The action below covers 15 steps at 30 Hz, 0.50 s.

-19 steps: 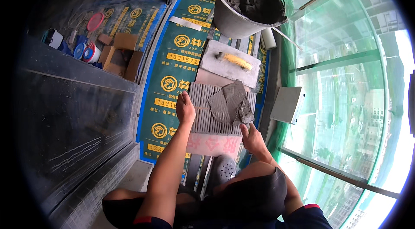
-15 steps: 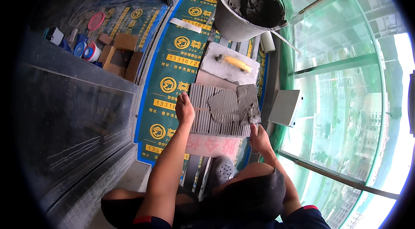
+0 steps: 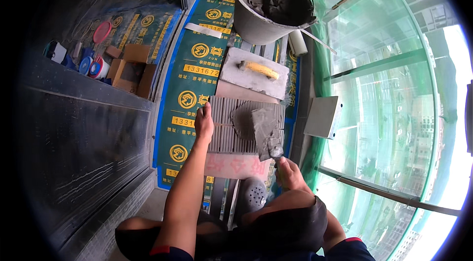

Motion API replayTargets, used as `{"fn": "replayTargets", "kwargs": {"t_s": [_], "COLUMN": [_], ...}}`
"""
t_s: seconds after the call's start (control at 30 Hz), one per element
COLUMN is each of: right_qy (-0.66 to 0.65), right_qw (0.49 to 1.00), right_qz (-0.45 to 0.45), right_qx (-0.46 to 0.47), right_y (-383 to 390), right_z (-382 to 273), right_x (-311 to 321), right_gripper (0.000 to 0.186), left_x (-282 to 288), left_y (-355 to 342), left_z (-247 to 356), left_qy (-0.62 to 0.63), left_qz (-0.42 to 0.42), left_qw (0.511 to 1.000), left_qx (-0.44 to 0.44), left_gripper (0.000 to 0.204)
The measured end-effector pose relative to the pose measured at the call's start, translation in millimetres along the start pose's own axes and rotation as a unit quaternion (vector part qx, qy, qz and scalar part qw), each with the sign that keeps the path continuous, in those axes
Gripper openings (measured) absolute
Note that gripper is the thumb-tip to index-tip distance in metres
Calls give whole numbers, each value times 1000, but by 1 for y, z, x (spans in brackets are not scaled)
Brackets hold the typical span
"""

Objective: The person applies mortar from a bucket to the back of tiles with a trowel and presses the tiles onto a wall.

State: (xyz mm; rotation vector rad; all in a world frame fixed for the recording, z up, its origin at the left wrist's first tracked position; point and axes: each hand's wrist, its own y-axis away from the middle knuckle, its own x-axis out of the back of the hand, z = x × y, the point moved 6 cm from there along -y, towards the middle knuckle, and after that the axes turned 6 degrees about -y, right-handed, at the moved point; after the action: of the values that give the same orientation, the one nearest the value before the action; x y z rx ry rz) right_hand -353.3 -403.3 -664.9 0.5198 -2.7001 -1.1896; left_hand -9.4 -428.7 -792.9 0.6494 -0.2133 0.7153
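A grey tile sheet (image 3: 221,135) with raised parallel ribs lies in front of me on a board. My left hand (image 3: 204,124) grips its left edge, thumb up along the side. Wet grey mortar (image 3: 240,122) is smeared over the sheet's middle and right. My right hand (image 3: 291,176) is closed around the handle of a trowel (image 3: 266,133), near the sheet's lower right corner. The mortar-coated blade points away from me over the sheet's right part and hides some of the smear. Just beyond the sheet rests a plastering float (image 3: 231,66) with a yellow handle.
A large bucket (image 3: 268,29) of mortar stands beyond the float. Green printed floor covering (image 3: 189,81) runs along the left. Glass panes with green netting (image 3: 379,98) border the right, near a pale box (image 3: 321,117). An open cardboard box (image 3: 120,74) sits far left.
The trowel has swung from the sheet's right edge inward and toward me, its blade now pointing away. My right hand has come lower. My left hand still grips the sheet's left edge.
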Motion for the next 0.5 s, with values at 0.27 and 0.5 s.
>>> {"fn": "replayTargets", "kwargs": {"t_s": [0.27, 0.5], "right_qy": [49, 48], "right_qw": [991, 984], "right_qz": [119, 125], "right_qx": [31, 116], "right_y": [-23, 8], "right_z": [28, 15], "right_x": [65, 81], "right_gripper": [60, 59], "left_x": [3, 7], "left_y": [6, 4], "left_z": [0, -7], "left_qy": [-4, 37], "left_qz": [14, 12], "left_qw": [1000, 998], "left_qx": [-1, 40], "left_gripper": [63, 65]}}
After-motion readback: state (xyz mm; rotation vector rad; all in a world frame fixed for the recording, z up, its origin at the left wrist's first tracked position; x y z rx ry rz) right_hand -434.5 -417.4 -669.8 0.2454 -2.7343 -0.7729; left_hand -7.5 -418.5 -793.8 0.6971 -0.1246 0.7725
